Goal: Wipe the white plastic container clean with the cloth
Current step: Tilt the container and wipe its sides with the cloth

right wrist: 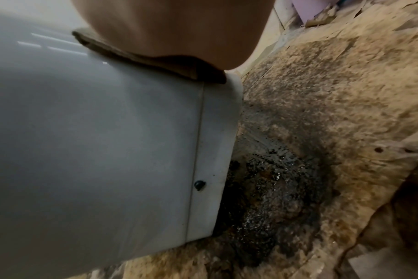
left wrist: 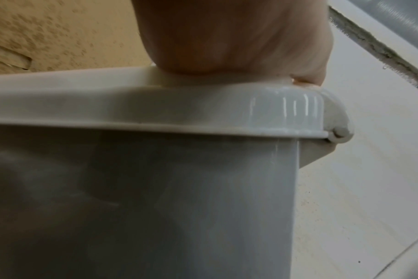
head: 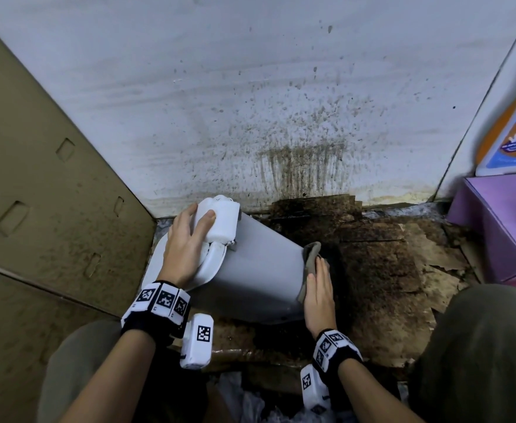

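Note:
The white plastic container (head: 259, 270) lies tilted on its side on the floor, lid end at the left, base at the right. My left hand (head: 186, 239) grips the white block on its lid (head: 223, 218), thumb on top and fingers round the far side. In the left wrist view the palm (left wrist: 227, 37) sits on the lid rim (left wrist: 155, 105). My right hand (head: 319, 288) lies flat with straight fingers and presses a brownish cloth (head: 311, 254) against the base edge. The right wrist view shows the cloth (right wrist: 155, 64) squeezed between the palm (right wrist: 179, 28) and the container wall (right wrist: 84, 132).
A splattered white wall (head: 250, 87) stands behind. A cardboard panel (head: 52, 193) closes the left side, and a purple box (head: 500, 224) the right. Soiled cardboard (head: 378, 270) covers the floor, with a dark wet patch (right wrist: 274, 188) beside the base. My knees frame the bottom.

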A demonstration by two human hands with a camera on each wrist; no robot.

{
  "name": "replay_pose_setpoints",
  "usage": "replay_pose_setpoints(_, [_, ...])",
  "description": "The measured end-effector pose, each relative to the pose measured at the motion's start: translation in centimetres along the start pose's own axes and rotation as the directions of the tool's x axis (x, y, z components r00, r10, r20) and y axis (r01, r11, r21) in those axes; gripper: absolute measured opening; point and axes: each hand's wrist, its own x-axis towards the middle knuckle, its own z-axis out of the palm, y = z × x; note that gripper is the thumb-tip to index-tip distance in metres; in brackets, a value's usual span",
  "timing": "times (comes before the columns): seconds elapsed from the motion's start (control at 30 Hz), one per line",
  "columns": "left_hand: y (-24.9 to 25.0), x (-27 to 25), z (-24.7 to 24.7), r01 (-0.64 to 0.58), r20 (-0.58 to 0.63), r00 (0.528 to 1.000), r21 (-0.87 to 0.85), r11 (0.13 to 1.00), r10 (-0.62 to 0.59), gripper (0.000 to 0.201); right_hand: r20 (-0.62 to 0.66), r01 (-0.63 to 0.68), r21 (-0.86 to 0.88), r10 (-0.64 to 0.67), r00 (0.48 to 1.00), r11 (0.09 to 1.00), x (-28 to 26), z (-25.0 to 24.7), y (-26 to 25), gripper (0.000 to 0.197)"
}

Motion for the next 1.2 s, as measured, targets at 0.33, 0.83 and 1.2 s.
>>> replay_pose_setpoints(0.33, [0.9, -0.3, -0.1, 0.012, 0.011, 1.0, 0.025, 1.0, -0.012, 0.075, -0.048, 0.128, -0.017, -0.129, 0.99, 0.992, -0.1, 2.7, -3.8, 0.061])
replay_pose_setpoints(0.83, [1.6, -0.8, 0.0, 0.002, 0.027, 1.0, 0.073, 0.997, -0.004, 0.081, -0.027, 0.247, 0.192, -0.246, 0.969, 0.95, -2.2, 4.3, -10.7, 0.045])
replay_pose_setpoints(1.2, [2.6, -1.3, 1.2, -0.04, 0.07, 0.997, 0.163, 0.986, 0.029, 0.09, 0.045, -0.098, 0.659, 0.091, 0.995, 0.745, -0.8, 1.8, -16.3, 0.056])
